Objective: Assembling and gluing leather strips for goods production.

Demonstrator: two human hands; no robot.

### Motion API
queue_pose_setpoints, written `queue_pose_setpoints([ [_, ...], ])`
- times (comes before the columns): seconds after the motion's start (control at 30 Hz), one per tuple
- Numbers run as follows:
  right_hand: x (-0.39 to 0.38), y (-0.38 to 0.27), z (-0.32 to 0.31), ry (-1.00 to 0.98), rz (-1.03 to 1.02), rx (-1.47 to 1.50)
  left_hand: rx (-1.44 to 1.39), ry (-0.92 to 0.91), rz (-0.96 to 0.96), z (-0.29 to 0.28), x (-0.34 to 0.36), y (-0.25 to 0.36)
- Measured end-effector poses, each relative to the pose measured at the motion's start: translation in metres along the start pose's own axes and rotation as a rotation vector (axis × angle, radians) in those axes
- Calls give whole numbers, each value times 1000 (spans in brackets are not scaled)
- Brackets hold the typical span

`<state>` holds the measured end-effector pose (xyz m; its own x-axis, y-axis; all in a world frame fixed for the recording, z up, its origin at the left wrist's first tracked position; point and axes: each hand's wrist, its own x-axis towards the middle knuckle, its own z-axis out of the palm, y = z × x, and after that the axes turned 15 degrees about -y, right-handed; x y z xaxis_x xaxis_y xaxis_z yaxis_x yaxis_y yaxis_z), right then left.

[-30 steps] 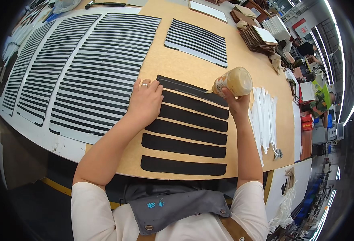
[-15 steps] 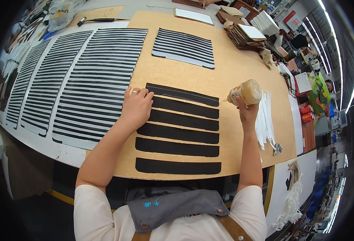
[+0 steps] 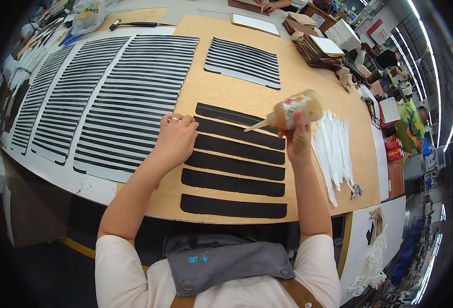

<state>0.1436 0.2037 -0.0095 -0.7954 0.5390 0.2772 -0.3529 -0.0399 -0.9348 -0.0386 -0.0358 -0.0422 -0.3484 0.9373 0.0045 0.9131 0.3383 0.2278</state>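
Note:
Six black strips [image 3: 234, 203] lie in a stack of rows on the tan board [image 3: 236, 95]; the top one [image 3: 220, 113] carries a thin line of wet-looking liquid. My right hand [image 3: 298, 136] grips a cloudy amber bottle [image 3: 303, 108], tilted, its long nozzle [image 3: 256, 124] over the second strip from the top. My left hand [image 3: 180, 131] rests with loosely bent fingers at the left ends of the upper strips; its thumb is hidden. Striped black-and-white sheets [image 3: 128, 102] lie left of it, a smaller striped sheet [image 3: 242, 59] beyond the strips.
White strips [image 3: 331, 154] lie right of my right hand. Stacked brown pieces [image 3: 316, 54], a white tray [image 3: 254, 23], a hammer [image 3: 134, 24] and a plastic bag [image 3: 87, 13] sit at the back. Another person's hand [image 3: 270, 6] shows at the far edge; another person [image 3: 385, 59] is farther right.
The bottle has swung from the top strip's right end leftward to over the second strip. My left hand has shifted slightly toward me from the top strip's end. The view has shifted slightly.

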Motion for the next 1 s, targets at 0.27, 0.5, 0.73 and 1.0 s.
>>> queue_pose_setpoints([
  [0.27,18,36,70,-203,124,-216,-56,4,48,4,-5,-10],
  [0.5,13,31,71,-263,63,-255,-40,64,87,14,-5,-11],
  [0.73,10,40,68,-253,58,-250,-35,-5,60,12,-5,-9],
  [1.0,8,43,57,-334,-81,-442,-36,-21,51,13,-4,-11],
])
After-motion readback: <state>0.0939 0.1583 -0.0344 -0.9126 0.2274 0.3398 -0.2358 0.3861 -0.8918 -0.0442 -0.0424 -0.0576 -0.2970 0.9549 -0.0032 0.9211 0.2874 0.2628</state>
